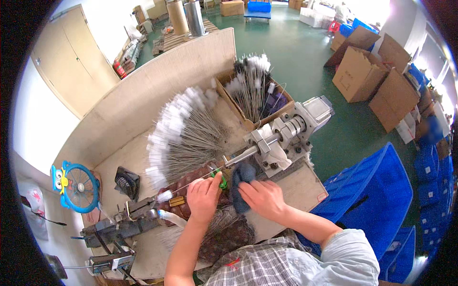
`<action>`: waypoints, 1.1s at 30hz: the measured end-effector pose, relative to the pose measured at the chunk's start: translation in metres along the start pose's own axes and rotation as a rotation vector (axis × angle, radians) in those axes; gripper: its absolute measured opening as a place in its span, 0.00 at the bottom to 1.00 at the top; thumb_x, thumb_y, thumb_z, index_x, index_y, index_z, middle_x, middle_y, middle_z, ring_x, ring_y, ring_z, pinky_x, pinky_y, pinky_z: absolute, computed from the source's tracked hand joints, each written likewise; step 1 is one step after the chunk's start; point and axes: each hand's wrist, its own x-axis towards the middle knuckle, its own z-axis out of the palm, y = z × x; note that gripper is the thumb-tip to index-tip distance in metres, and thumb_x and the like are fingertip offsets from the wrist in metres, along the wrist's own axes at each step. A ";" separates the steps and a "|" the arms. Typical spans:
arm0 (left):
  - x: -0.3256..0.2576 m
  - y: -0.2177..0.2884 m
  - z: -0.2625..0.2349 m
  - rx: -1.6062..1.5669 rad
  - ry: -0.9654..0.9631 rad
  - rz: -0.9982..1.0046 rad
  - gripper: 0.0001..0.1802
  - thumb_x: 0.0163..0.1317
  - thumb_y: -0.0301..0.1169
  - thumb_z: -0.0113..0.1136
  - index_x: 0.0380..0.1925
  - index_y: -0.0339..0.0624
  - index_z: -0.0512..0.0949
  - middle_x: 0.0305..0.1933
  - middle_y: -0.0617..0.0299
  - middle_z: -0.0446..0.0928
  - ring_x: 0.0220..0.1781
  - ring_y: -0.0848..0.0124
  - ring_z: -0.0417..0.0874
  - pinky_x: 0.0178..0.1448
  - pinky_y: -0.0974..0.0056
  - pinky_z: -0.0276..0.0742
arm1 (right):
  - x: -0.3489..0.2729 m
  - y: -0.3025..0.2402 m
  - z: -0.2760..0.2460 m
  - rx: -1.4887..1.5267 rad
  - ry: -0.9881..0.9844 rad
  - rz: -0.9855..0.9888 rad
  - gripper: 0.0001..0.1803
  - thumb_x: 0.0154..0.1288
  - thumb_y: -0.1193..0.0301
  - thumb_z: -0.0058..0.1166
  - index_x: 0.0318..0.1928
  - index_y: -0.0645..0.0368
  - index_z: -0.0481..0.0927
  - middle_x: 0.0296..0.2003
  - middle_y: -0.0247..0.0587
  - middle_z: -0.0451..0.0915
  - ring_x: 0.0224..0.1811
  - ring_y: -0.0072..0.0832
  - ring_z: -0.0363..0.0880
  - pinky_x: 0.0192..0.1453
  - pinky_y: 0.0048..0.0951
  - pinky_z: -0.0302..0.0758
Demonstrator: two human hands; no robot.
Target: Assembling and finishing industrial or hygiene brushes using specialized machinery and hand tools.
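Observation:
My left hand (pixel 203 196) is closed in front of the machine's spindle, its fingers pinching a thin wire brush with a white bristle tip (pixel 164 196). The wire slants from that tip up toward the metal spindle (pixel 242 155); whether its far end touches the spindle I cannot tell. My right hand (pixel 261 196) has its fingers pressed together on a blurred dark blue cloth (pixel 242 187). Between the hands lies a green-handled tool (pixel 223 181), partly hidden by my left fingers. A fan of similar white-tipped wire brushes (pixel 183 136) covers the bench beyond.
A cardboard box (pixel 248 125) of more wire brushes stands behind the motor unit (pixel 298 126). A small blue fan (pixel 78 187) and a black tray (pixel 127 183) are at left. Blue crates (pixel 367 190) stand right of the bench (pixel 305 190); a wooden board (pixel 143 88) edges its back.

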 end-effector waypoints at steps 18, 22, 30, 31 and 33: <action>0.015 0.021 0.027 -0.078 -0.211 -0.045 0.22 0.46 0.29 0.60 0.46 0.45 0.77 0.44 0.57 0.74 0.57 0.60 0.71 0.60 0.55 0.64 | -0.057 0.039 -0.035 -0.179 -0.219 0.271 0.05 0.55 0.72 0.51 0.34 0.53 0.72 0.24 0.41 0.73 0.28 0.41 0.79 0.29 0.42 0.75; 0.023 0.033 0.010 -0.083 -0.281 -0.144 0.22 0.46 0.28 0.59 0.45 0.45 0.77 0.47 0.55 0.74 0.57 0.57 0.71 0.62 0.52 0.63 | -0.056 0.030 -0.026 -0.042 -0.148 0.185 0.03 0.57 0.71 0.50 0.33 0.52 0.72 0.24 0.39 0.73 0.26 0.41 0.78 0.27 0.41 0.75; 0.015 0.051 -0.001 -0.148 -0.170 -0.022 0.14 0.45 0.28 0.59 0.36 0.42 0.80 0.45 0.56 0.75 0.54 0.58 0.73 0.59 0.54 0.66 | -0.075 0.038 0.013 0.033 -0.508 0.149 0.05 0.60 0.67 0.49 0.35 0.52 0.71 0.27 0.40 0.74 0.28 0.42 0.79 0.29 0.43 0.75; 0.012 0.053 -0.004 -0.143 -0.174 -0.025 0.14 0.45 0.28 0.59 0.36 0.42 0.80 0.45 0.56 0.75 0.54 0.58 0.73 0.59 0.54 0.66 | -0.079 0.052 0.007 -0.023 -0.450 0.236 0.05 0.59 0.67 0.49 0.35 0.53 0.71 0.27 0.41 0.74 0.28 0.42 0.79 0.30 0.43 0.75; 0.010 0.059 -0.006 -0.153 -0.174 -0.028 0.12 0.44 0.28 0.60 0.33 0.41 0.80 0.42 0.59 0.76 0.52 0.61 0.74 0.55 0.54 0.68 | -0.086 0.073 -0.008 -0.081 -0.393 0.325 0.06 0.59 0.67 0.50 0.35 0.53 0.71 0.27 0.41 0.74 0.28 0.43 0.78 0.30 0.43 0.76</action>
